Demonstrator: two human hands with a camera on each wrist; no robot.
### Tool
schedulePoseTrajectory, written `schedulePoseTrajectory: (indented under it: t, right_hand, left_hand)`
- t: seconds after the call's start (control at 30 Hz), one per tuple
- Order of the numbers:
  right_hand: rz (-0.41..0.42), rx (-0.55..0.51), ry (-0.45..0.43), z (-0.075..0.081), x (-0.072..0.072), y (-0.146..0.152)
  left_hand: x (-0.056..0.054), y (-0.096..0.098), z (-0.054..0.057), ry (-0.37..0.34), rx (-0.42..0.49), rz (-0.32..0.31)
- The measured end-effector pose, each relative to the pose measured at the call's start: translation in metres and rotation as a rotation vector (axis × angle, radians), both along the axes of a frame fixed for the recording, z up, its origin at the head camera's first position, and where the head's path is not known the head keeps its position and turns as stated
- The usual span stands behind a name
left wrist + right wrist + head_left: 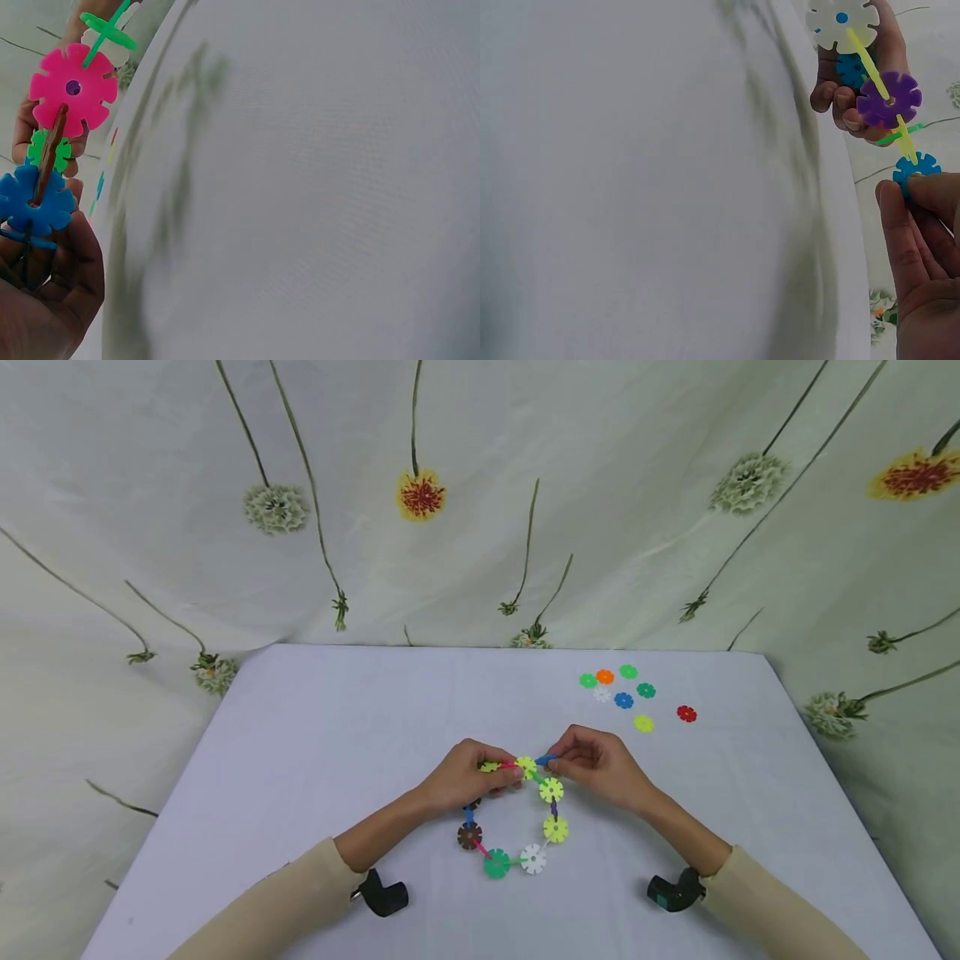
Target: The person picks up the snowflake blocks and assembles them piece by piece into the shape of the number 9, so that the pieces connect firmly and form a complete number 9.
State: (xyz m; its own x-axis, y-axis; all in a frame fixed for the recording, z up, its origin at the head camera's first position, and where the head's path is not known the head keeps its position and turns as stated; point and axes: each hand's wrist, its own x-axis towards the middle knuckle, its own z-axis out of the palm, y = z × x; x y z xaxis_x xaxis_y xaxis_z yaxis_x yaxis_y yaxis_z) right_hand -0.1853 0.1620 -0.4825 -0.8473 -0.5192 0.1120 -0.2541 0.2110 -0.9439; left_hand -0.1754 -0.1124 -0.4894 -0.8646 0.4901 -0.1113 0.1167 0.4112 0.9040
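Note:
A ring-shaped chain of notched plastic discs (555, 830) hangs between both hands and the white table, its discs slotted into one another at angles. Yellow, white, green and brown discs face the head camera. My left hand (459, 778) grips the chain's far side near a pink disc and a yellow disc (526, 767). Between thumb and fingers, my right hand (598, 765) pinches a blue disc (903, 172) at the chain's far right, touching that yellow disc's edge. In the right wrist view a purple disc (900, 88) is part of the chain. The left fingers partly hide the chain's left side.
Several loose discs lie at the table's back right, among them a red disc (686, 714), an orange disc (605, 677) and a yellow-green disc (643, 723). Behind the white table (337, 710) hangs a flower-printed cloth (465, 568). Black wrist cameras (385, 895) sit below the sleeves.

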Motion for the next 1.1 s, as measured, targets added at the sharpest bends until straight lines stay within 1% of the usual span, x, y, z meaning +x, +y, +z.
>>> schedulePoseTrajectory:
  t: [0.23, 0.37, 0.5, 0.63, 0.77, 0.87, 0.97, 1.0, 1.1]
  right_hand:
    - [-0.039, 0.000, 0.036, -0.002, 0.006, -0.001]
    - [-0.052, 0.015, 0.067, -0.004, 0.009, -0.002]
    - [-0.055, 0.040, 0.138, -0.005, 0.011, -0.004]
    - [-0.028, 0.010, 0.179, -0.003, 0.013, -0.009]
    - [-0.021, -0.022, 0.166, -0.001, 0.011, -0.014]
    - [-0.024, -0.038, 0.137, 0.000, 0.009, -0.012]
    - [0.000, -0.063, 0.094, 0.000, 0.004, -0.009]
    - [0.015, -0.071, 0.080, 0.001, 0.003, -0.008]
    - [0.056, -0.079, 0.050, 0.001, -0.002, -0.005]
  left_hand:
    - [0.002, 0.001, 0.002, -0.014, 0.026, 0.017]
    - [0.003, 0.002, 0.003, -0.023, 0.035, 0.001]
    - [0.004, 0.001, 0.003, 0.002, 0.005, -0.034]
    - [0.004, -0.002, 0.004, 0.017, -0.020, -0.025]
    - [0.003, -0.004, 0.006, 0.018, -0.017, -0.009]
    - [0.002, -0.003, 0.009, 0.022, -0.010, -0.020]
    - [0.001, 0.000, 0.012, 0.010, 0.011, -0.033]
    - [0.001, 0.001, 0.013, 0.001, 0.025, -0.033]
    - [0.001, 0.003, 0.017, -0.061, 0.095, -0.041]
